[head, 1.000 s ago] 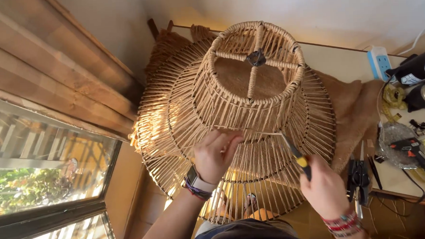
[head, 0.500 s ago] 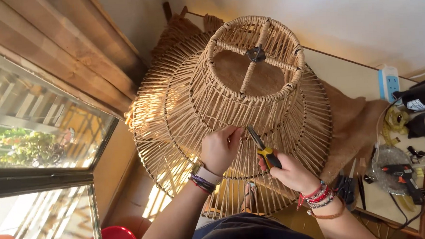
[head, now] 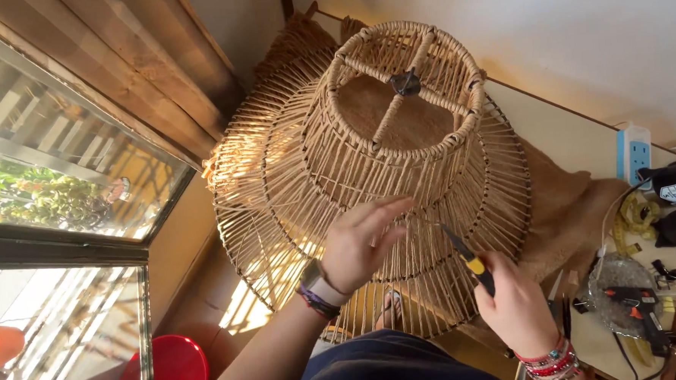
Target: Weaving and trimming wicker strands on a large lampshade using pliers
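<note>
Working on the tiered woven lampshade (head: 398, 172), which stands on the table (head: 571, 126) with its small spoked top ring facing up and its wide lower tier hanging over the near edge towards the person's lap, the job in hand looks like tending one strand of cord on the middle tier. Against that tier's near side, the left hand (head: 363, 242) lies with fingers loosely spread and slightly curled, pressing the wrapped strands rather than gripping anything. Just right of it, the right hand (head: 514, 308) is closed around the yellow-and-black handle of a pair of narrow pliers (head: 466, 256), whose tip points up and left towards the same patch of weave; whether the tip is pinching a strand is too fine to tell. To do this well, I would judge that the left fingers should hold the neighbouring strands flat and taut so the spacing stays even, while the pliers take only the single cord, pulled along the line of the wire frame and not across it, since a sideways tug could loosen the wraps or bend a rib. Right of the lampshade, a glue gun (head: 636, 306) lies within reach.
</note>
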